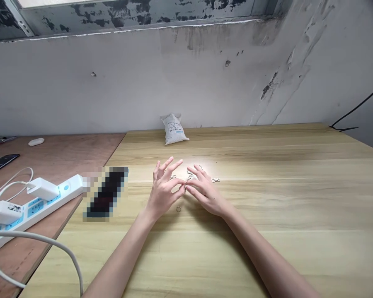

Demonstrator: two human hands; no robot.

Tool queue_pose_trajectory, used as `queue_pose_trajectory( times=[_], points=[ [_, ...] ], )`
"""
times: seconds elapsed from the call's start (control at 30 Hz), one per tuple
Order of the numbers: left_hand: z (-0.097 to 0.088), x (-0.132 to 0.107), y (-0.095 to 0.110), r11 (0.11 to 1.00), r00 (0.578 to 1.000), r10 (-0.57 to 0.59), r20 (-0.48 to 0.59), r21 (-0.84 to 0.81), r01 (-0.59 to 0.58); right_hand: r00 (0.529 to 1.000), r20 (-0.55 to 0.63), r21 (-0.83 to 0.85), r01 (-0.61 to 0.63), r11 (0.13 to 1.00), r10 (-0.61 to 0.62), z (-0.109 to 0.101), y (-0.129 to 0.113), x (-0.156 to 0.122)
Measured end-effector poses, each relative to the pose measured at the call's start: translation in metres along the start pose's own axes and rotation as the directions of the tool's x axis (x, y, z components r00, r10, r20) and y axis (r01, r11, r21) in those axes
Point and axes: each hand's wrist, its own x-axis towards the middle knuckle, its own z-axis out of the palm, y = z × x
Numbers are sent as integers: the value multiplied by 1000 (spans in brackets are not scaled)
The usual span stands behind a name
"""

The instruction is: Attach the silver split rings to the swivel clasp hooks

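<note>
Head view: at lower left, a pale cable [43,237] looped over onto a wood-grain table [282,231]; behind it, a white power strip [72,185] with adapters [45,189] on a reddish board [71,155]. Below centre, a loose metal ring [178,206]; just beyond, left hand [162,191] and right hand [207,192], both pinched narrow on a small metal chain [185,188], partly hidden by them, with small metal pieces [216,180] close by. Left of centre, a dark pixelated item [108,192]. Farther, a printed white bag [175,129] near a scuffed wall [127,91]; top edge, a peeling window frame [112,16].
</note>
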Motion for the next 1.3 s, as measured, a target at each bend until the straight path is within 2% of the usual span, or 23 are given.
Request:
queue_pose_trajectory(
  times=[0.17,0.27,0.33,0.43,0.57,0.67,0.8,1.07,1.3],
  points=[
    [-1,1,2,1000,999,-4,-38,-26,3,1000,12,137,1,991,-3,-4,-5,-1],
    [-2,2,1,998,999,-11,-33,-58,9,999,32,114,2,993,-5,-8,-5,-1],
    [-2,2,0,996,1000,-23,-6,-89,23,998,53,34,27,999,-29,-9,-3,0],
    [0,0,-3,987,992,-77,98,-134,90,995,51,-171,94,981,-86,-8,0,0],
    [6,-5,-9,959,944,-182,274,-162,232,981,-82,-445,125,887,-179,-4,-1,2],
    [9,-7,-12,946,929,-217,300,-170,276,959,-162,-519,117,847,-232,0,-5,4],
    [9,-6,-9,940,929,-234,288,-176,291,945,-262,-465,56,883,-198,4,-5,4],
    [8,-5,-9,980,971,-174,164,-66,187,953,-263,-323,59,944,-150,8,-1,1],
    [7,-5,-10,999,993,-44,110,21,42,947,-297,-221,58,973,-124,8,-4,2]
  ],
)
